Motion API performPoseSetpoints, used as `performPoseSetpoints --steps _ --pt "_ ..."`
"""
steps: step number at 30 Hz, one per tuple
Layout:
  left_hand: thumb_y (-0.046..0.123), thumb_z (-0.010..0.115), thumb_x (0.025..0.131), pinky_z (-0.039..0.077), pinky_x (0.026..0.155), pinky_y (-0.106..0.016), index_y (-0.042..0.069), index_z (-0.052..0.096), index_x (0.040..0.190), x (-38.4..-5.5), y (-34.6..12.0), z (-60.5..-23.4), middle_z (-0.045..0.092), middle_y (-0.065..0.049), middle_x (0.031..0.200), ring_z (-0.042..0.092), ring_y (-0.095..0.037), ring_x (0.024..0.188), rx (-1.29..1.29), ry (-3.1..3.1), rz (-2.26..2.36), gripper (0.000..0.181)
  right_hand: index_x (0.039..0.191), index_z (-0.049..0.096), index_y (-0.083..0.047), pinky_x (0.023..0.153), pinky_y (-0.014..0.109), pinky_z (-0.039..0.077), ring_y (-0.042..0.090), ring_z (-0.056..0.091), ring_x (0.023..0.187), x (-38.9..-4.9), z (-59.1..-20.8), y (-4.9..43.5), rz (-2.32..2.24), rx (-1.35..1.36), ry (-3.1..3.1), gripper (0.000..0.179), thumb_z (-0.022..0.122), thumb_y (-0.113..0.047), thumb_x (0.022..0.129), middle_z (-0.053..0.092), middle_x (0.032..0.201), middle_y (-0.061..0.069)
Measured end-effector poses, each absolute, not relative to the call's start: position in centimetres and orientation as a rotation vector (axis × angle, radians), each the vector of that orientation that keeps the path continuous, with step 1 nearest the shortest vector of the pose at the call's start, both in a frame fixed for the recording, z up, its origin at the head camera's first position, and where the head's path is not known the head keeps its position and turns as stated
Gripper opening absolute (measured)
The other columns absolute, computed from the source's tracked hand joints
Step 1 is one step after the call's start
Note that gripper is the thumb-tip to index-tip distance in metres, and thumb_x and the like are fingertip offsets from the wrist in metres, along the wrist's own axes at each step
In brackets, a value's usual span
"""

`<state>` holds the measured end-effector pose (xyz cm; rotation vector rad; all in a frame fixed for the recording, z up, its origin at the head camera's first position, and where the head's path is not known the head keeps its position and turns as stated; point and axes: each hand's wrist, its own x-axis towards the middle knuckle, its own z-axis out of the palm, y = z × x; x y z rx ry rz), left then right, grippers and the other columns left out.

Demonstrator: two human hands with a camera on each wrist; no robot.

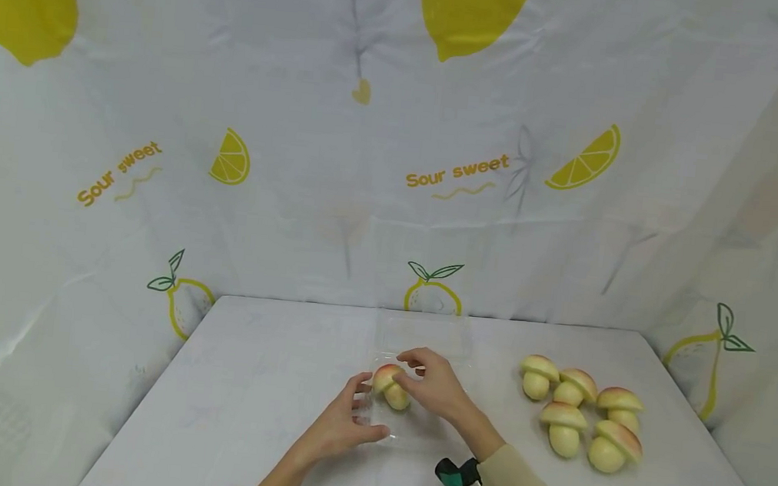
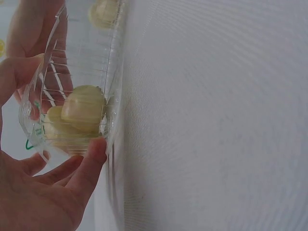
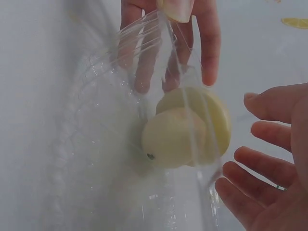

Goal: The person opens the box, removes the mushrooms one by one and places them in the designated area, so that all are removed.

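A clear plastic clamshell box (image 1: 424,431) lies on the table with its lid (image 1: 425,334) folded back. Inside, at the left end, rests a mushroom-shaped piece (image 1: 397,398) with a red-tinged cream cap and a pale stem; it also shows through the box in the left wrist view. My left hand (image 1: 338,426) holds the box's left end, its thumb near the front rim and its fingers along the outer wall. Over the box, my right hand (image 1: 435,386) has its fingers loosely bent and spread beside the mushroom piece, apart from it in the right wrist view.
To the right, several more mushroom-shaped pieces (image 1: 564,428) stand or lean in a loose group on the white table (image 1: 244,392). A lemon-printed cloth (image 1: 294,211) hangs behind and along the sides.
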<state>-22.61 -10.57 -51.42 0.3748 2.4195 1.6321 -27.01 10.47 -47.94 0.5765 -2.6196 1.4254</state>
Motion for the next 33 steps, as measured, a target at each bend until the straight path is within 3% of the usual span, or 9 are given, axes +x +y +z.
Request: performPoseSetpoints --steps 22,33 --pt "0.022 0.086 0.081 0.051 0.097 -0.052 0.006 0.029 0.156 -22.3 -10.4 -51.3 0.042 -0.022 0.149 0.049 -0.045 0.131 0.405 2.424 1.622 0.095 0.114 0.071 0.000 0.092 0.052 0.054 0.027 0.061 0.104 -27.4 -49.3 9.3 1.441 0.664 -2.690 0.033 0.082 -0.012 0.085 0.064 0.109 0.009" --pt "0.024 0.086 0.081 0.052 0.095 -0.049 0.008 0.029 0.156 -22.6 -10.6 -51.6 0.042 -0.021 0.148 0.050 -0.043 0.130 0.394 2.422 1.633 0.095 0.111 0.073 -0.003 0.086 0.040 0.054 0.020 0.061 0.096 -26.9 -48.7 9.7 1.369 0.661 -2.716 0.032 0.082 -0.022 0.087 0.065 0.104 0.004"
